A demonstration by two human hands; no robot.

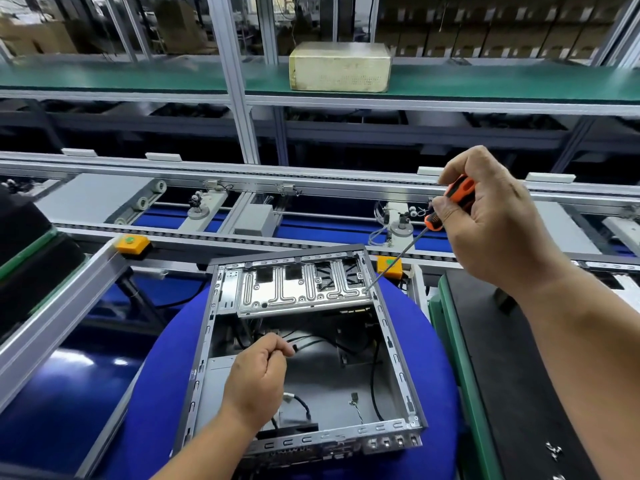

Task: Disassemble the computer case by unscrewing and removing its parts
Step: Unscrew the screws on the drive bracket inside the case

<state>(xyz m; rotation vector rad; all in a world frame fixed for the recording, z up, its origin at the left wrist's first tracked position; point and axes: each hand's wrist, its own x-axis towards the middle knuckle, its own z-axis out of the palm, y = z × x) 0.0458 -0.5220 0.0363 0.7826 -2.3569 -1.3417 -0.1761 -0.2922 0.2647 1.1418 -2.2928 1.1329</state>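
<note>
Open computer case [304, 355] on a blue round pad [162, 368], screwdriver working at its far right corner.

The case lies flat, open side up, its long axis running from about 6 o'clock near the person toward 12 o'clock; a silver bracket plate [298, 285] spans the far end. The right hand [491, 220], up at 2 o'clock, is closed around an orange-and-black screwdriver [446, 209] whose thin shaft slants down toward 8 o'clock, the tip meeting the plate's right edge. The left hand [258, 379] sits inside the case, fingers curled shut, pinching a black cable [308, 344]. Loose screws [554, 452] lie on the dark counter [512, 368] at 4 o'clock.
</note>
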